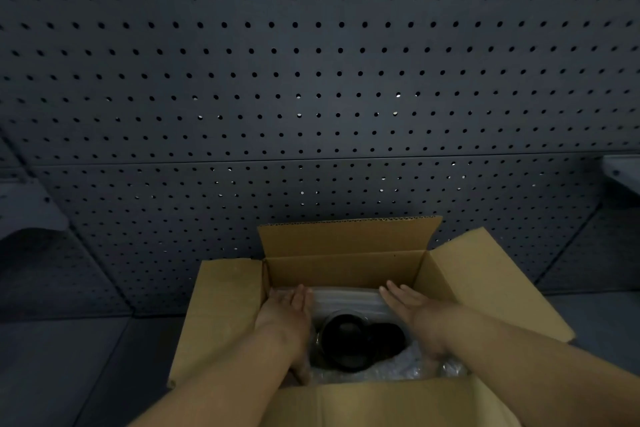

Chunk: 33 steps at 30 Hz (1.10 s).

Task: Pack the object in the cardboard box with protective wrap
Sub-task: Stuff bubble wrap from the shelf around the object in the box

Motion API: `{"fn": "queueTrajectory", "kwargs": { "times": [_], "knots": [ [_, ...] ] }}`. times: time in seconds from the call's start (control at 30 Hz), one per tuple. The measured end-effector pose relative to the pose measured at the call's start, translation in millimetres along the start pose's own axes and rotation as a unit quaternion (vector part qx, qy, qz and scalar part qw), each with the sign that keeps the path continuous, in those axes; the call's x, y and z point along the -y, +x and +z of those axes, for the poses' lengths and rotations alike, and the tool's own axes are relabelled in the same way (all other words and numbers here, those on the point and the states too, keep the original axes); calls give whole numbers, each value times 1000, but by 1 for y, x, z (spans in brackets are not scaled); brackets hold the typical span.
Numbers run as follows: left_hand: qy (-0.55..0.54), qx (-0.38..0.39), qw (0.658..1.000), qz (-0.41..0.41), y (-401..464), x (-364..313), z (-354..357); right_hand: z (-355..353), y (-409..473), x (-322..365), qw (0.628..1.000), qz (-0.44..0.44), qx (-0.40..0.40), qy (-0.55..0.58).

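Observation:
An open cardboard box (346, 267) stands in front of me with its four flaps spread outward. Inside lies a dark round object (349, 343) nested in clear protective wrap (349, 298). My left hand (287, 312) is inside the box at the object's left, fingers straight and together, palm facing inward. My right hand (412, 308) mirrors it on the object's right. Both hands rest flat on the wrap beside the object. Neither hand grips anything that I can see.
A dark pegboard wall (311, 80) rises right behind the box. Grey shelf brackets (31, 204) stick out at the left and at the right edge (620, 170). The box sits on a dark grey surface (86, 374).

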State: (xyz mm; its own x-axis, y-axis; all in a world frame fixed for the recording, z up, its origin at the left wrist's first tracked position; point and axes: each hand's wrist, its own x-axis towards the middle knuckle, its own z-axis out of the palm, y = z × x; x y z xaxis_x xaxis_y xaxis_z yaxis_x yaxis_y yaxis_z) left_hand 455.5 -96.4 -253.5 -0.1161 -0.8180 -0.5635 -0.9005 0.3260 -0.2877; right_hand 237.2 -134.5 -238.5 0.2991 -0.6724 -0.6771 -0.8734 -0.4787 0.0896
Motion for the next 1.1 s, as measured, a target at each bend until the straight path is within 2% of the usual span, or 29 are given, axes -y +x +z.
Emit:
{"fn": "queueTrajectory", "kwargs": {
  "times": [0.2, 0.4, 0.57, 0.73, 1.1],
  "knots": [
    [12, 3, 999, -32, -1, -11, 8, 22, 10, 3, 996, 16, -61, -61],
    [-9, -5, 999, -46, 5, -15, 16, 28, 16, 10, 993, 36, -101, -54],
    [-35, 27, 999, -24, 5, -9, 8, 20, 16, 7, 998, 24, -47, -46],
    [-51, 40, 998, -3, 1, 2, -9, -9, 9, 1, 999, -6, 31, 24],
    [45, -18, 998, -37, 3, -12, 13, 20, 25, 12, 998, 47, -40, -9]
  ]
}}
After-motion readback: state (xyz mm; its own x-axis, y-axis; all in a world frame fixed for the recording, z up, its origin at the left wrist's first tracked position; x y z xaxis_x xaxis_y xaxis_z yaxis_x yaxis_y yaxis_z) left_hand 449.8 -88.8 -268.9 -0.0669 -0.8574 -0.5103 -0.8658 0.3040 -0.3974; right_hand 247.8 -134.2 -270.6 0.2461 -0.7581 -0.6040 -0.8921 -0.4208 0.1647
